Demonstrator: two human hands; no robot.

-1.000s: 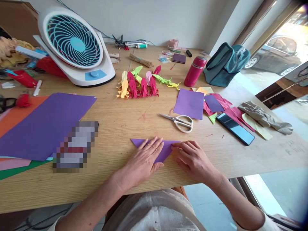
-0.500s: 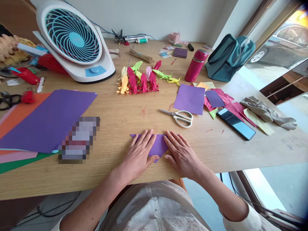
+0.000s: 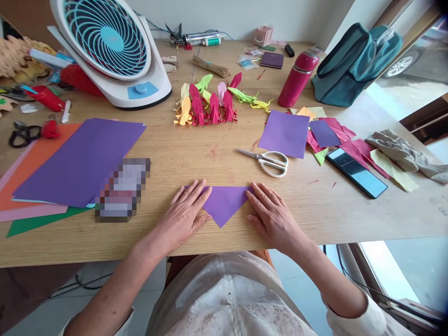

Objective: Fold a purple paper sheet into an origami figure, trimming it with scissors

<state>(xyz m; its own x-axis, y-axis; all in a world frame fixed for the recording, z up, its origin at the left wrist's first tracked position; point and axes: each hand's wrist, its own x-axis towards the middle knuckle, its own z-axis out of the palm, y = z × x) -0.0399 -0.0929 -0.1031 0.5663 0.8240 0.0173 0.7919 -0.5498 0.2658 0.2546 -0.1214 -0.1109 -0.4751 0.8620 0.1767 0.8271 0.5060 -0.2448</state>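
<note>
Left hand [image 3: 185,210] and right hand [image 3: 271,214] have slid apart

Both press flat, fingers straight, on the two ends of the purple paper triangle [image 3: 226,203]. It lies on the wooden table [image 3: 164,163], near its front edge. White-handled scissors [image 3: 264,158] lie farther back.

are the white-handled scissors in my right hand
No, the scissors lie on the table beyond your right hand, which rests on the purple paper triangle.

Flat purple paper triangle [image 3: 226,203]
</note>
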